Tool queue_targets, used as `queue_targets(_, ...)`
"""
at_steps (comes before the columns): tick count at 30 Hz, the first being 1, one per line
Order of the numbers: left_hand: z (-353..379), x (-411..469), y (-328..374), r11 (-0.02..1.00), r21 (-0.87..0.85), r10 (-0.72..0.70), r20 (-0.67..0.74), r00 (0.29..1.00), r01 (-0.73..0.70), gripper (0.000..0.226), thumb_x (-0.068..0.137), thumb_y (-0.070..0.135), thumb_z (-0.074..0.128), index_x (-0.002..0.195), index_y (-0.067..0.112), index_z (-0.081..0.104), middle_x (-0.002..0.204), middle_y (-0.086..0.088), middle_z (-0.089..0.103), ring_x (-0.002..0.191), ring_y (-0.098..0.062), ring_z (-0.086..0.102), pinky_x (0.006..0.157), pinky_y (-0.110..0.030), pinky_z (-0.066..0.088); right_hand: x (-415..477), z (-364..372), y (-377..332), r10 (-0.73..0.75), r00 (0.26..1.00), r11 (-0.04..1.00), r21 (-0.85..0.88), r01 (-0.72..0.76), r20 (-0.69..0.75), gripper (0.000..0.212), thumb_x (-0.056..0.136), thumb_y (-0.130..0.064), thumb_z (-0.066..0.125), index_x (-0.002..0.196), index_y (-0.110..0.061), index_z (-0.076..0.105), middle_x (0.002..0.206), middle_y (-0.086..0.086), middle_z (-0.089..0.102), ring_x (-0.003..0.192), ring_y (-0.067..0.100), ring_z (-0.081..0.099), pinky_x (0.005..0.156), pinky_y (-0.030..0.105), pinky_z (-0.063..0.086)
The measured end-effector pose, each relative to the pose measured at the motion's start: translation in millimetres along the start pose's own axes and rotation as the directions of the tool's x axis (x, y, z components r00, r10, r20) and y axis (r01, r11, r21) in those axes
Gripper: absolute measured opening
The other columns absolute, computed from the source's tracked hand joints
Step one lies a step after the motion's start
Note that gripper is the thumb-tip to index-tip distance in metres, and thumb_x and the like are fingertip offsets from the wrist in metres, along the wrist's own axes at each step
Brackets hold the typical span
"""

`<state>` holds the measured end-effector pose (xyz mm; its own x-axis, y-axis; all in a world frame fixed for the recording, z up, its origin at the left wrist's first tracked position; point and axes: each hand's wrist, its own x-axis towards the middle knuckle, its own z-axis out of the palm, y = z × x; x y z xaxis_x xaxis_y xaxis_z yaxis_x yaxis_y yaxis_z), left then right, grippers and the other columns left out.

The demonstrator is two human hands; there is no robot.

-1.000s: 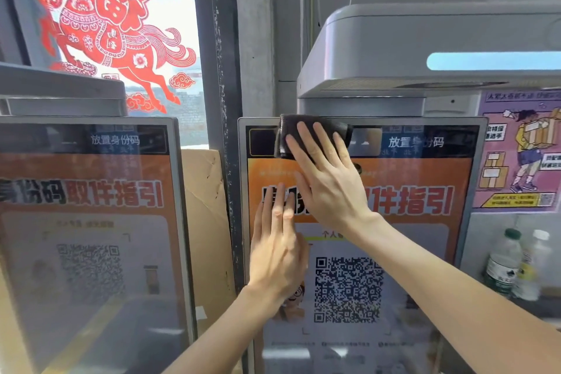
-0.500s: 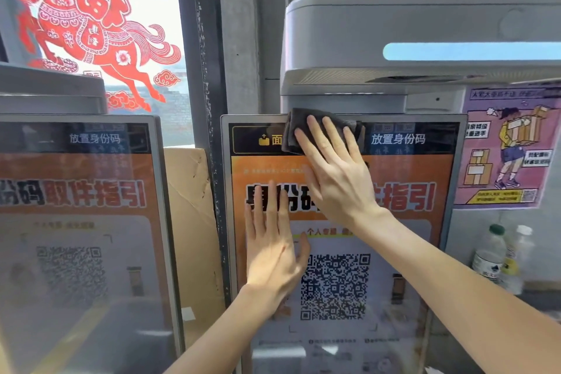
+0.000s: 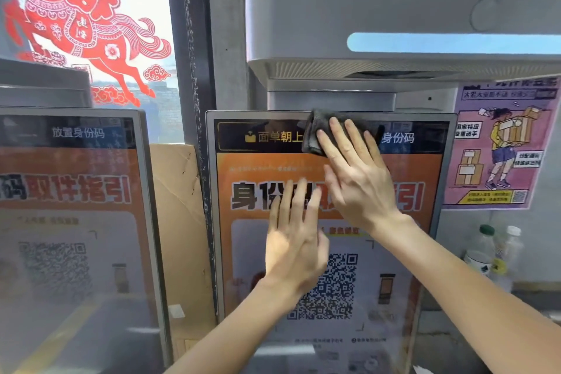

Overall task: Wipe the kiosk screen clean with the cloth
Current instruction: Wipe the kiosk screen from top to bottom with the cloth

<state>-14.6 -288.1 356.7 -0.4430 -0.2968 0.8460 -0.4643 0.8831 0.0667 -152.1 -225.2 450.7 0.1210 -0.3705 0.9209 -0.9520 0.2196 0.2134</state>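
The kiosk screen (image 3: pixel 261 252) stands upright in the middle, showing an orange panel, large characters and a QR code. A dark grey cloth (image 3: pixel 314 130) lies flat against its black top strip. My right hand (image 3: pixel 355 173) presses on the cloth with spread fingers, covering its right part. Flat on the screen's middle rests my left hand (image 3: pixel 296 240), fingers together and holding nothing, just left of and below the right hand.
A second kiosk screen (image 3: pixel 76 222) stands at the left, with cardboard (image 3: pixel 179 215) between the two. A grey hood (image 3: pixel 379 24) overhangs the screen top. A poster (image 3: pixel 498 146) and two plastic bottles (image 3: pixel 491 249) are at the right.
My right hand has slid the cloth rightward along the top strip, uncovering characters at the strip's left. My left hand has stayed flat on the screen.
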Motion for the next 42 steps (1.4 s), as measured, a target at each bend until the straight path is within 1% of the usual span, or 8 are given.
queue_targets(5, 10, 8, 12, 0.996, 0.038, -0.085, -0.01, 0.996, 0.085, 0.078, 0.082, 0.028, 0.065, 0.156, 0.014, 0.045, 0.169, -0.016, 0.028, 0.158, -0.037, 0.021, 0.123, -0.056, 0.027, 10, -1, 6, -0.031, 0.999, 0.999, 0.028, 0.03, 0.031, 0.058, 0.107, -0.028, 0.044, 0.163, -0.014, 0.037, 0.171, 0.011, 0.026, 0.16, 0.031, 0.021, 0.131, 0.052, 0.017)
queue_targets(7, 15, 7, 12, 0.996, 0.056, -0.073, -0.036, 0.997, 0.075, 0.077, 0.08, 0.029, 0.062, 0.154, 0.013, 0.048, 0.167, -0.018, 0.03, 0.156, -0.04, 0.024, 0.121, -0.059, 0.03, 2, 2, 9, -0.06, 0.997, 0.998, 0.022, 0.059, 0.049, 0.058, 0.108, -0.031, 0.042, 0.163, -0.014, 0.036, 0.172, 0.011, 0.025, 0.161, 0.03, 0.018, 0.131, 0.052, 0.017)
queue_targets(14, 28, 3, 8, 0.991, 0.123, -0.041, -0.029, 0.999, 0.044, 0.071, 0.084, 0.034, 0.056, 0.151, 0.013, 0.045, 0.169, -0.021, 0.023, 0.159, -0.042, 0.013, 0.122, -0.063, 0.025, -30, 3, 25, -0.162, 0.982, 0.987, -0.005, 0.163, 0.093, 0.058, 0.109, -0.033, 0.046, 0.164, -0.018, 0.035, 0.173, 0.007, 0.024, 0.162, 0.025, 0.018, 0.131, 0.049, 0.019)
queue_targets(21, 36, 3, 8, 0.987, 0.149, -0.048, -0.049, 0.998, 0.054, 0.085, 0.086, 0.044, 0.055, 0.162, 0.015, 0.028, 0.173, -0.018, 0.011, 0.16, -0.042, 0.006, 0.123, -0.065, 0.023, 1, 3, 16, -0.035, 0.999, 0.999, 0.024, 0.035, 0.009, 0.059, 0.107, -0.032, 0.046, 0.163, -0.017, 0.037, 0.172, 0.009, 0.027, 0.161, 0.028, 0.02, 0.132, 0.048, 0.014)
queue_targets(24, 37, 4, 7, 0.989, 0.142, -0.042, -0.068, 0.997, 0.051, 0.087, 0.084, 0.043, 0.06, 0.161, 0.014, 0.031, 0.173, -0.017, 0.013, 0.16, -0.041, 0.008, 0.123, -0.064, 0.023, -4, 8, 18, -0.06, 0.998, 0.998, 0.036, 0.06, 0.003, 0.058, 0.107, -0.031, 0.047, 0.163, -0.017, 0.037, 0.172, 0.008, 0.026, 0.162, 0.027, 0.018, 0.132, 0.048, 0.014)
queue_targets(30, 33, 4, 12, 0.985, 0.171, -0.006, -0.105, 0.994, 0.024, 0.07, 0.084, 0.029, 0.056, 0.15, 0.01, 0.043, 0.168, -0.023, 0.024, 0.157, -0.043, 0.019, 0.123, -0.061, 0.025, -50, 6, 46, -0.181, 0.98, 0.983, 0.034, 0.179, 0.084, 0.056, 0.109, -0.032, 0.045, 0.163, -0.019, 0.036, 0.173, 0.005, 0.025, 0.162, 0.024, 0.019, 0.132, 0.048, 0.017)
queue_targets(35, 35, 6, 31, 0.962, 0.202, 0.179, 0.035, 0.983, -0.182, 0.086, 0.081, 0.025, 0.061, 0.16, 0.009, 0.031, 0.169, -0.02, 0.021, 0.159, -0.039, 0.017, 0.127, -0.053, 0.021, -27, -9, 69, -0.055, 0.998, 0.998, -0.003, 0.055, 0.012, 0.056, 0.108, -0.029, 0.046, 0.162, -0.018, 0.038, 0.172, 0.006, 0.026, 0.161, 0.026, 0.02, 0.132, 0.048, 0.015)
queue_targets(42, 47, 5, 43, 0.972, 0.198, 0.115, 0.063, 0.991, -0.125, 0.088, 0.084, 0.028, 0.061, 0.163, 0.01, 0.026, 0.172, -0.019, 0.015, 0.16, -0.037, 0.009, 0.127, -0.056, 0.022, -29, -2, 63, -0.057, 0.998, 0.998, 0.035, 0.057, 0.008, 0.056, 0.109, -0.03, 0.045, 0.163, -0.019, 0.036, 0.173, 0.005, 0.023, 0.162, 0.025, 0.015, 0.133, 0.046, 0.011)
